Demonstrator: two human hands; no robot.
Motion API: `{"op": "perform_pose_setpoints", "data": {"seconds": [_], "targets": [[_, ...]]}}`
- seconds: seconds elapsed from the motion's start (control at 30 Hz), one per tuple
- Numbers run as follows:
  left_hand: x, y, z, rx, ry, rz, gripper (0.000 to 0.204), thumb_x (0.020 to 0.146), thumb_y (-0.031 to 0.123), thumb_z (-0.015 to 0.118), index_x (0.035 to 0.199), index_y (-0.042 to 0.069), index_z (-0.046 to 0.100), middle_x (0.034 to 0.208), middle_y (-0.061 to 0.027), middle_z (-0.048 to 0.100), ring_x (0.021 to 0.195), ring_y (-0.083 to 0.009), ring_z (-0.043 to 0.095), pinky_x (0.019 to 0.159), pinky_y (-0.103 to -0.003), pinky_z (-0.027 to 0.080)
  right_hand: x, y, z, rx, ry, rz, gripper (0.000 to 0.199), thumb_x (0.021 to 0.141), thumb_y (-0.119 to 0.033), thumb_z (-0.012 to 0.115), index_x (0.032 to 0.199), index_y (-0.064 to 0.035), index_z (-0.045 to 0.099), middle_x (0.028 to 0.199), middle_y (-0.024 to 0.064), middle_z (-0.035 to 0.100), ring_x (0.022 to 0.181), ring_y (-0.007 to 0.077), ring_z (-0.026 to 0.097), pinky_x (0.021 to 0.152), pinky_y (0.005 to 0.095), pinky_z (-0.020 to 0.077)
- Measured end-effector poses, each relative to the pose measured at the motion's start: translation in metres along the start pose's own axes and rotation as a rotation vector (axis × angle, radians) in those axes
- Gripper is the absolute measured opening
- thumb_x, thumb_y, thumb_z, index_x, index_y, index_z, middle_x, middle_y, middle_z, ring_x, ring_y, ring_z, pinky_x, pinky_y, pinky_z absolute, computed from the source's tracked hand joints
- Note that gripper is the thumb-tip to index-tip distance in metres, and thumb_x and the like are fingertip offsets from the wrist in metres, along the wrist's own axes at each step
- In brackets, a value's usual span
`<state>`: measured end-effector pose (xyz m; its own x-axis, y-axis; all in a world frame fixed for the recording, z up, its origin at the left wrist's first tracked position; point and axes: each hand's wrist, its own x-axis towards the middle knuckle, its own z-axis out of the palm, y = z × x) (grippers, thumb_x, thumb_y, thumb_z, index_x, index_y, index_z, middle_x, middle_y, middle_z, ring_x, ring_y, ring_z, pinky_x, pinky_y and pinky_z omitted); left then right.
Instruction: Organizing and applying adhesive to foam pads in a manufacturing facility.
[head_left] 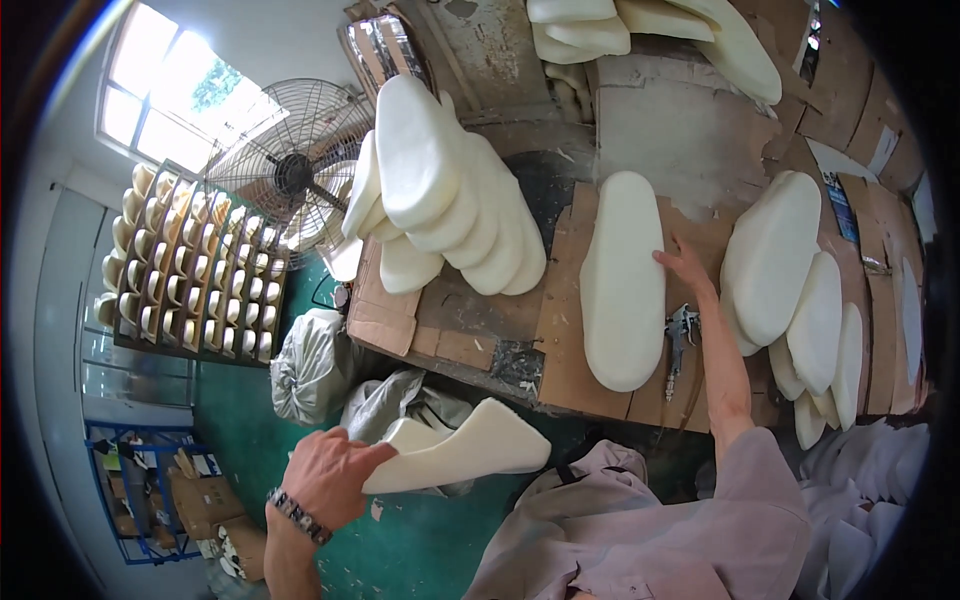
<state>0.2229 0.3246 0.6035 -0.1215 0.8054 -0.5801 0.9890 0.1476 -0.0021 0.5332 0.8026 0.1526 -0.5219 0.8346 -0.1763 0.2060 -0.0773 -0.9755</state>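
My left hand (328,472), with a dark beaded bracelet at the wrist, grips one end of a curved cream foam piece (490,440) and holds it off the front of the table. On the cardboard-covered table lies a long, rounded cream foam pad (622,290). At that pad's right edge is my right hand (684,264), fingers apart and the tips touching or very near its side. A metal spray gun (682,340) rests on the cardboard beside the pad, just left of my right forearm.
Stacks of foam pads stand on the table at the left (470,190) and right (775,260). More foam pieces (580,30) lie at the back. A caged fan (293,174) stands beyond the left stack, near a rack (195,270) of foam pieces. Grey sacks (318,365) sit on the green floor.
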Motion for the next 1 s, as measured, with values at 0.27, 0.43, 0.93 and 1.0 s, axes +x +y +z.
{"op": "perform_pose_setpoints", "data": {"seconds": [0.27, 0.43, 0.93, 1.0], "targets": [[0.086, 0.023, -0.114, 0.139, -0.188, 0.101, 0.059, 0.059, 0.02, 0.083, 0.116, 0.023, 0.067, 0.089, -0.0048, 0.072, 0.086, -0.0316, 0.068, 0.076, -0.044, 0.055, -0.175, -0.116, 0.127, 0.053, -0.665, -0.494, 0.103, 0.073, -0.037, 0.088, 0.154, -0.0059, 0.032, 0.155, 0.0147, 0.038, 0.14, 0.0276, 0.04, 0.117, 0.0425, 0.0279], [0.195, 0.026, -0.188, 0.116, -0.194, 0.453, 0.07, 0.053, 0.025, 0.086, 0.119, 0.018, 0.065, 0.098, -0.0132, 0.073, 0.097, -0.0343, 0.068, 0.09, -0.042, 0.052, -0.232, -0.164, 0.141, 0.268, -0.296, 0.006, 0.106, 0.073, -0.027, 0.088, 0.156, -0.0083, 0.024, 0.138, 0.0216, 0.053, 0.129, 0.0292, 0.051, 0.111, 0.042, 0.0374], [0.406, 0.11, 0.17, -0.863, 0.421, -0.022, 0.112, 0.074, 0.04, 0.086, 0.153, -0.005, 0.021, 0.149, -0.0281, 0.041, 0.138, -0.0369, 0.043, 0.114, -0.042, 0.037, -0.165, -0.001, 0.083, 0.431, 0.266, 0.082, 0.078, 0.09, -0.028, 0.073, 0.148, 0.0087, 0.035, 0.133, 0.0201, 0.058, 0.119, 0.0242, 0.058, 0.101, 0.0352, 0.0464], [0.412, 0.125, 0.216, -1.158, 0.315, 0.022, 0.112, 0.075, 0.046, 0.083, 0.154, -0.003, 0.02, 0.146, -0.0282, 0.046, 0.136, -0.0362, 0.046, 0.113, -0.041, 0.038, -0.171, -0.004, 0.092, 0.267, 0.301, 0.085, 0.072, 0.093, -0.031, 0.068, 0.147, 0.0066, 0.039, 0.131, 0.0201, 0.06, 0.116, 0.0261, 0.059, 0.1, 0.0356, 0.0464]]}}
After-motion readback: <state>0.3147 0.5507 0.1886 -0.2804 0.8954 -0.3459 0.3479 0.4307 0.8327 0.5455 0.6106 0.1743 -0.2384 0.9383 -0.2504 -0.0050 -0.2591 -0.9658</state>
